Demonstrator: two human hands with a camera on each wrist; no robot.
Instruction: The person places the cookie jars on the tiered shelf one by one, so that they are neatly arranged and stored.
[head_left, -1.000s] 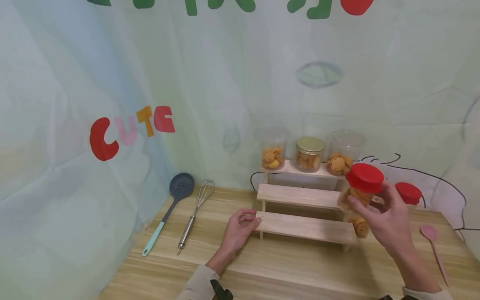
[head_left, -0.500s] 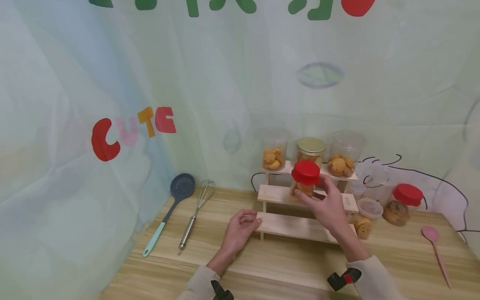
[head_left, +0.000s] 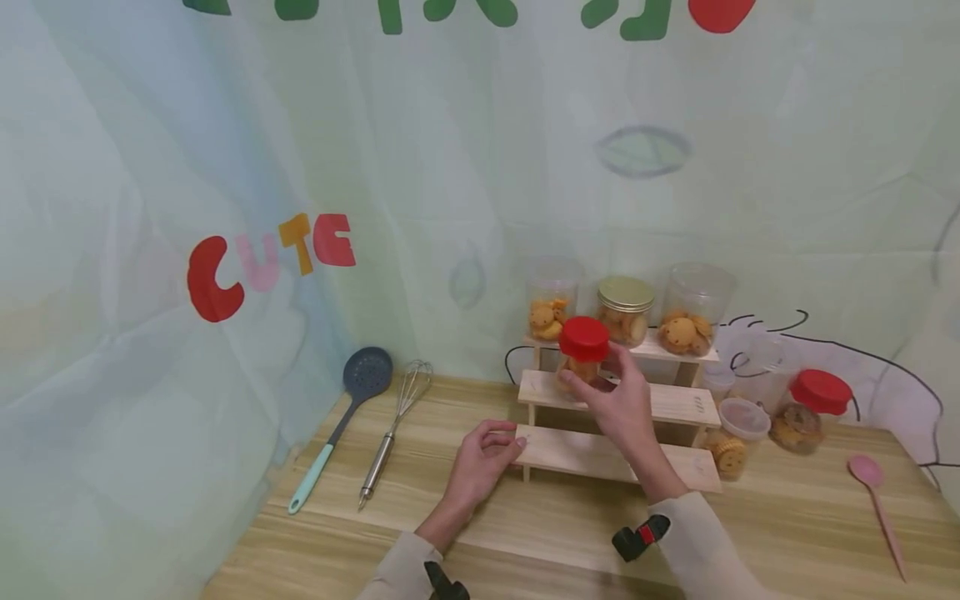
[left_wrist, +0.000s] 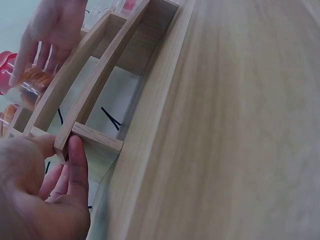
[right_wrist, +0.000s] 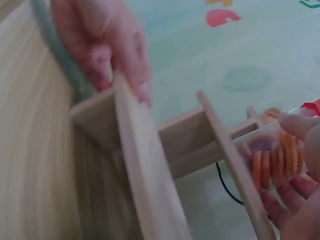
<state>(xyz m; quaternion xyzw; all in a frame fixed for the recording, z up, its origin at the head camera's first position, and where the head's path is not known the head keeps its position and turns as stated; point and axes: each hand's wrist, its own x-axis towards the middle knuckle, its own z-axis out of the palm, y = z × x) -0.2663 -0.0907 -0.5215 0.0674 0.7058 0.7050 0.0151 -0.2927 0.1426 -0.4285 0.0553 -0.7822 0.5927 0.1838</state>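
My right hand (head_left: 621,400) grips a clear cookie jar (right_wrist: 275,157) with a red lid (head_left: 584,338), at the left part of the middle step of the wooden tiered shelf (head_left: 686,402). In the right wrist view the jar's base is right at that step, with round cookies stacked inside. My left hand (head_left: 480,467) pinches the left end of the lowest step between thumb and fingers, as the left wrist view shows at the board's end (left_wrist: 64,142). On the top step stand a clear jar (head_left: 551,300), a gold-lidded jar (head_left: 626,310) and another clear jar (head_left: 693,308), all holding cookies.
Right of the shelf stand a small clear tub (head_left: 735,437) of cookies and a red-lidded jar (head_left: 810,411), with other clear containers behind. A pink spoon (head_left: 877,508) lies far right. A whisk (head_left: 390,433) and a slotted skimmer (head_left: 337,429) lie left. A printed cloth (head_left: 420,167) hangs behind.
My right hand has carried the red-lidded jar leftward from the shelf's right side to the left part of the middle step. The left hand has stayed on the lowest step's end.
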